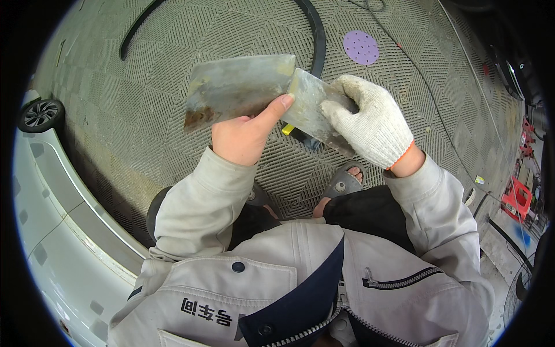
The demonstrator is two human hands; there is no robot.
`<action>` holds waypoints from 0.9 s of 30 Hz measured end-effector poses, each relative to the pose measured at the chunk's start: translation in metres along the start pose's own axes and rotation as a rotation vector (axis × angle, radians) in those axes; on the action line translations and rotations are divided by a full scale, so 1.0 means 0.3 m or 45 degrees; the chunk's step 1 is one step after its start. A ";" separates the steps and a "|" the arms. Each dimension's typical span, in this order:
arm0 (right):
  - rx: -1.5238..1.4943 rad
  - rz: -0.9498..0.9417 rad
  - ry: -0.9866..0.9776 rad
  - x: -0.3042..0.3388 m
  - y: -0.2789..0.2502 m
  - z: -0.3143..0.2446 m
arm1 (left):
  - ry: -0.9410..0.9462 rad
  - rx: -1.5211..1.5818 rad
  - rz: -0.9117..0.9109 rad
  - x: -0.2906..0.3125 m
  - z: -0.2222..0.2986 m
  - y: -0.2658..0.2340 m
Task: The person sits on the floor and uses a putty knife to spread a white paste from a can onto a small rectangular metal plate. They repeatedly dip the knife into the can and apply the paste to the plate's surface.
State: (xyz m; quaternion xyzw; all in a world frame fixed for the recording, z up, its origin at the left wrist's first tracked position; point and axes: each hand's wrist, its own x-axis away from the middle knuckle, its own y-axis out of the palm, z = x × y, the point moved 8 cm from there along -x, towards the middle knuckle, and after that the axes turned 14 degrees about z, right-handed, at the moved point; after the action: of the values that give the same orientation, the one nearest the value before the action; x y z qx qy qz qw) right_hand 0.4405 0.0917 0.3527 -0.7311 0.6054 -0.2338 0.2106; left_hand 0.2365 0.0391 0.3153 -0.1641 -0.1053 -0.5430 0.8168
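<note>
My left hand (245, 134), bare, grips a wide, flat putty scraper (237, 81), grey with yellowish smears and a brown-stained lower left corner. Its thumb lies on the face near the right edge. On my right hand (370, 118) is a white knit glove with an orange cuff. Between thumb and fingers it pinches a smaller, stained flat scraper (306, 95). The two scrapers meet edge to edge at the middle, the smaller one slanting down to the right. Below them a dark object with a yellow end (295, 133) shows partly; the scraper hides the rest.
A purple sanding disc (361, 47) and a curved black strip (315, 34) lie on the grated floor (173, 46). A dark cable (425, 87) runs down the right. At left stands a pale car body (69, 231) with grey patches. A red plastic item (516, 198) is far right.
</note>
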 end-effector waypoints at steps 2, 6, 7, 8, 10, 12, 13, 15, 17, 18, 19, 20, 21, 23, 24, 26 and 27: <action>-0.001 -0.036 0.050 0.002 0.003 0.006 | 0.002 -0.009 -0.003 -0.001 -0.002 0.000; -0.039 -0.026 0.088 0.001 -0.003 -0.002 | 0.036 0.032 0.006 -0.002 -0.003 0.004; -0.077 -0.047 0.147 0.004 0.001 0.006 | 0.041 0.047 0.017 -0.002 -0.005 0.007; -0.122 -0.077 0.217 0.007 0.007 0.015 | 0.062 0.105 0.024 -0.002 -0.001 0.009; -0.068 -0.052 0.176 0.003 0.000 0.010 | 0.103 0.221 0.029 -0.002 0.007 0.015; -0.054 -0.046 0.183 0.001 -0.001 0.014 | 0.125 0.326 0.039 -0.005 0.013 0.018; -0.064 -0.048 0.206 0.001 -0.001 0.020 | 0.137 0.379 0.044 -0.005 0.017 0.019; -0.049 -0.050 0.213 -0.001 -0.001 0.025 | 0.181 0.419 0.070 -0.006 0.025 0.016; 0.005 -0.051 0.192 -0.004 -0.002 0.026 | 0.214 0.427 0.065 -0.005 0.031 0.015; 0.003 -0.052 0.184 -0.005 -0.002 0.024 | 0.226 0.416 0.048 -0.003 0.032 0.017; 0.004 -0.056 0.186 -0.005 -0.002 0.024 | 0.237 0.404 0.030 -0.002 0.032 0.020; 0.004 -0.060 0.200 -0.004 -0.002 0.025 | 0.224 0.397 0.001 0.000 0.027 0.026; -0.010 -0.070 0.199 -0.003 0.000 0.023 | 0.210 0.389 -0.028 0.004 0.020 0.034; -0.054 -0.097 0.220 0.001 0.006 0.019 | 0.173 0.387 -0.077 0.009 0.005 0.048; -0.030 -0.090 0.214 0.001 0.005 0.017 | 0.151 0.392 -0.097 0.011 -0.003 0.054; -0.020 -0.087 0.202 -0.001 0.005 0.011 | 0.138 0.396 -0.113 0.013 -0.011 0.059; -0.003 -0.086 0.195 -0.001 0.004 0.008 | 0.149 0.396 -0.109 0.012 -0.010 0.060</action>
State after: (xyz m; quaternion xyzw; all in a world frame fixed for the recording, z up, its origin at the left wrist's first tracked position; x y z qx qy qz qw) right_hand 0.4410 0.0920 0.3499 -0.7313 0.5949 -0.2953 0.1549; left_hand 0.2545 0.0412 0.3109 0.0008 -0.1473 -0.5630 0.8132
